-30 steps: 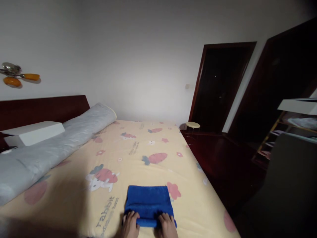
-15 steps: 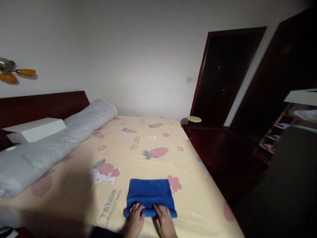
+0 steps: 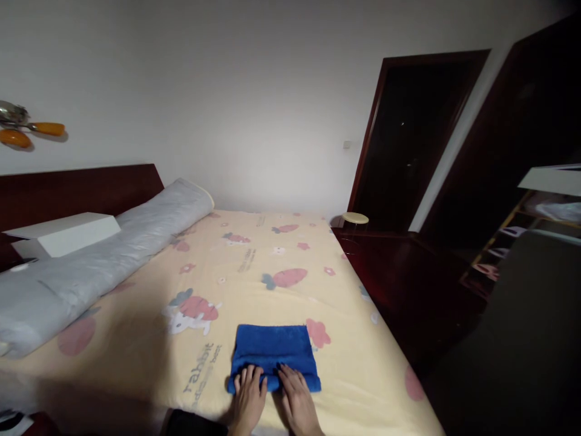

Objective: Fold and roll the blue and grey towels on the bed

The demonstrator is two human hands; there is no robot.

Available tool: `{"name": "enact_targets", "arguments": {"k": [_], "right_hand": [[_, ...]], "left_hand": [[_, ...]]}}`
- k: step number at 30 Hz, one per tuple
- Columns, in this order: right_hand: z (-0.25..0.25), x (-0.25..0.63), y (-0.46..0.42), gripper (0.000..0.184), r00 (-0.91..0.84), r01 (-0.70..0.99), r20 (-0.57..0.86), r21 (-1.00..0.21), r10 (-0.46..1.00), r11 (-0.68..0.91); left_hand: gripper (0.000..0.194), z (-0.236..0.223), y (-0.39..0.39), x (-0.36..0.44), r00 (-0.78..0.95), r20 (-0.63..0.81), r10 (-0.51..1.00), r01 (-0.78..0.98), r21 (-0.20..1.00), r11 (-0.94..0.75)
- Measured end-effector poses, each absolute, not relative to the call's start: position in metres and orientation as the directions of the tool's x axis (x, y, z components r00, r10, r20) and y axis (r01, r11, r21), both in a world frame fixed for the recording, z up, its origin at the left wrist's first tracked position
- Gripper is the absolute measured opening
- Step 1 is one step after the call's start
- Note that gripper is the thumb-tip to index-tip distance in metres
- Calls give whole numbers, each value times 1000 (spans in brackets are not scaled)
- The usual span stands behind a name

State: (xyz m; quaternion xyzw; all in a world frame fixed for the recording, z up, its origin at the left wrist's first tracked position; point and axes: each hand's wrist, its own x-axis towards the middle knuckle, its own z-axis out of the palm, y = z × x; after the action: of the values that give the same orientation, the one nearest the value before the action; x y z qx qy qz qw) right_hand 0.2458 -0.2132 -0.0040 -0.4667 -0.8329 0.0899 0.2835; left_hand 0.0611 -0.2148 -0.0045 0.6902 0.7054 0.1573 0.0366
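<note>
A blue towel (image 3: 273, 341) lies on the bed, its far part flat and its near edge rolled into a thick fold. My left hand (image 3: 249, 396) is on the left part of the roll, fingers bent over the top and thumb at the near side. Just to the right, my right hand (image 3: 297, 393) grips the same roll, its fingers reaching over onto the towel. Both palms face down, and a short stretch of the roll shows between them. The fingertips' undersides are hidden.
The bed sheet (image 3: 254, 278) is yellow with carrots and rabbits. A long grey roll (image 3: 113, 254) and a white box (image 3: 68, 236) lie along the headboard (image 3: 82, 184). A round stool (image 3: 355, 218) stands beyond the bed's right edge; a rack (image 3: 494, 248) is at far right.
Both hands have shifted slightly forward over the rolled edge, the fingers now reaching further across it. The near roll has moved a little away from me; the view has tilted slightly.
</note>
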Motion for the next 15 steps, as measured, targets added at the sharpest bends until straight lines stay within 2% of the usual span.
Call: {"name": "enact_targets", "arguments": {"k": [6, 11, 15], "right_hand": [[11, 223, -211, 37, -386, 719, 357, -462, 851, 520], [-7, 250, -198, 39, -309, 830, 403, -327, 861, 451], [-27, 282, -195, 41, -209, 898, 467, -256, 859, 358]], "left_hand": [[36, -3, -211, 58, -23, 199, 980, 970, 242, -27], [41, -8, -208, 36, -14, 273, 962, 973, 226, -50], [41, -8, -208, 24, -114, 346, 931, 981, 190, 50]]}}
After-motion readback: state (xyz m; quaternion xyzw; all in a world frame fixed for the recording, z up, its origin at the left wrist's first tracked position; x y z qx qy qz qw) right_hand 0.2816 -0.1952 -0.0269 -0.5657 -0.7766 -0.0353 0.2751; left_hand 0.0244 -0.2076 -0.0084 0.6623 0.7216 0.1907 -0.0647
